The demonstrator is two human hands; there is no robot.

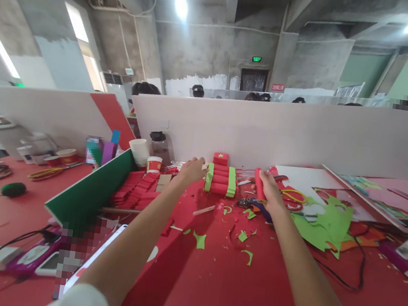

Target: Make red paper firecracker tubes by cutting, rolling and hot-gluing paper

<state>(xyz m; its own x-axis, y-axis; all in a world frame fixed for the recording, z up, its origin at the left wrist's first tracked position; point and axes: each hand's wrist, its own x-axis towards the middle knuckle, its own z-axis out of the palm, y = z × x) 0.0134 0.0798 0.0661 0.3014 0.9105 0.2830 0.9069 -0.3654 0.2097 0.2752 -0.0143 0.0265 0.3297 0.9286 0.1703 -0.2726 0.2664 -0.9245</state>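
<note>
My right hand [271,185] is wrapped round a red paper roll [259,185], held tilted above the table just right of a bundle of red rolls [220,179]. Light-green paper bands circle the bundle near both its ends. At its left end is my left hand [193,169], fingers drawn together; a small pale bit shows by the fingertips, too small to name. Whether this hand touches the bundle I cannot tell. Behind the bundle stands a small red block [220,158] with a yellow star. Pliers [244,203] lie beneath my right hand.
Green paper scraps [199,240] litter the red table [207,295]. Left are a green board [88,192], folded red pieces [136,189], paper cups [153,164] and a phone [96,254]. Yellow-handled scissors [294,195] and cut green sheets [325,221] lie right. A white partition [286,131] stands behind.
</note>
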